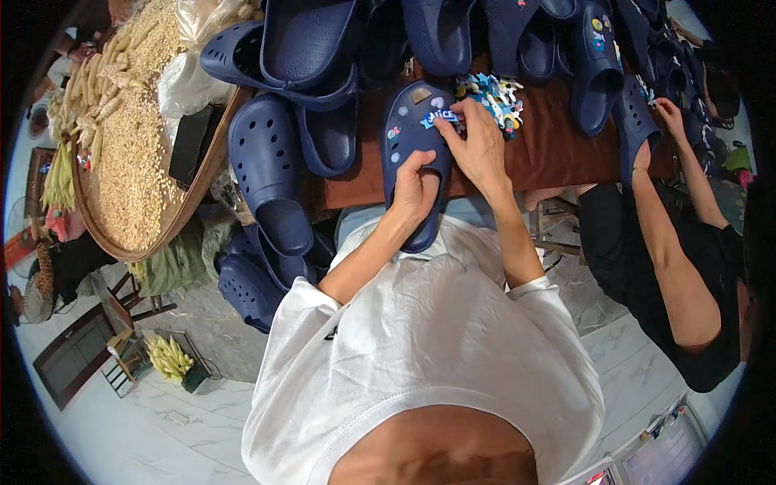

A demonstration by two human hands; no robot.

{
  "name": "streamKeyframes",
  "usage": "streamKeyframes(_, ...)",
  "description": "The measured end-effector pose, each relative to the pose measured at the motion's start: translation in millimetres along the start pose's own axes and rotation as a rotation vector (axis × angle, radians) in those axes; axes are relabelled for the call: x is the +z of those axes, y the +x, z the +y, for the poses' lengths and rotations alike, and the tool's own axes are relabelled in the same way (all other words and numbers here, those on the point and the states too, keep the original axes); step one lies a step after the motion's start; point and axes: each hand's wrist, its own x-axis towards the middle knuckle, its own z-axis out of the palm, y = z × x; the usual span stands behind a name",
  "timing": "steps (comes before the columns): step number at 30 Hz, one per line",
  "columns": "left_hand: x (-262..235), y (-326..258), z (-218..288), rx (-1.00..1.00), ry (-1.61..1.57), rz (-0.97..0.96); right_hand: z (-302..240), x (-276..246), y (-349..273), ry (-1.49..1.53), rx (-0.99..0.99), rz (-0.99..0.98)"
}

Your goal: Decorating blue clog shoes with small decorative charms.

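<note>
A navy blue clog (402, 139) with holes in its upper lies at the table's front edge, its heel toward me. My left hand (414, 192) is wrapped round the clog's opening, thumb on the upper, some fingers hidden. At the clog's right side, my right hand (478, 149) has thumb and fingers closed on a blue shoe charm (439, 119) with white lettering, against the upper. Several small charms sit on the upper, along with a tan patch (421, 95). A pile of mixed colourful charms (493, 101) lies just beyond my right hand.
More navy clogs (271, 162) crowd the brown-covered table (541, 153) at the left and back. A round tray (153, 249) of corn kernels and cobs is at far left. On the right, another person's hand (643, 158) holds a clog (636, 125); their other hand (669, 117) touches its charms.
</note>
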Motion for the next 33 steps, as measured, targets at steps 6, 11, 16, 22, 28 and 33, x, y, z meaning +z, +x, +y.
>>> streamKeyframes(6,2,-2,-4,-0.01,0.039,-0.024,11,-1,9,0.105,0.184,-0.094)
streamKeyframes(11,6,0,-9,-0.011,0.072,0.001,20,5,10,0.235,0.256,-0.138)
streamKeyframes(16,6,1,-11,0.012,0.06,0.007,18,9,4,0.292,0.201,-0.059)
streamKeyframes(22,1,7,-12,0.032,0.072,0.002,11,1,2,0.213,0.316,-0.132)
streamKeyframes(28,0,1,-11,-0.017,0.134,0.001,-2,-4,11,-0.019,0.291,-0.154)
streamKeyframes(33,0,5,-10,-0.034,0.104,-0.008,4,8,13,-0.073,0.272,-0.101)
